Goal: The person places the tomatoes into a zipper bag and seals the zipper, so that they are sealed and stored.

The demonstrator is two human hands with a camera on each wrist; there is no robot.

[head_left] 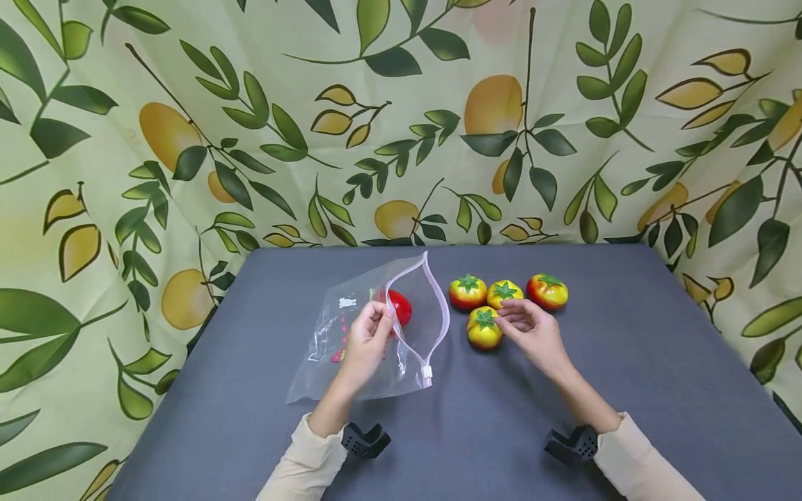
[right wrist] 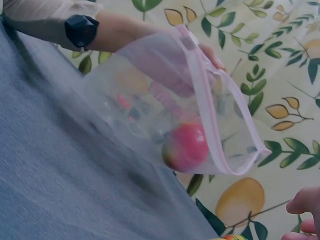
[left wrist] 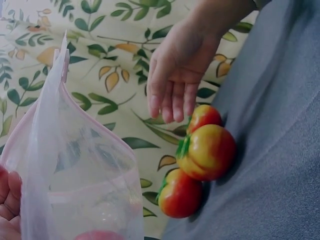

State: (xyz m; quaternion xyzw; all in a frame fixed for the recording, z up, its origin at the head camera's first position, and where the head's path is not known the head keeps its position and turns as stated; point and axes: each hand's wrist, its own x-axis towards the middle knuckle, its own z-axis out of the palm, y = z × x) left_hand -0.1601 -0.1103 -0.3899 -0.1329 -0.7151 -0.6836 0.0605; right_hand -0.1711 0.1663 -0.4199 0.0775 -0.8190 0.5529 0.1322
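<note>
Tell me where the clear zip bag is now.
In the head view, the clear zip bag is left of centre over the gray table, its edge held by the left hand, with four yellow-red fruits to its right.

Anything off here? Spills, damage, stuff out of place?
Nothing stands out. The left hand holds the clear zip bag open, one red fruit inside. Four yellow-red fruits sit loose on the gray table near the right hand. No spill or damage visible.
</note>
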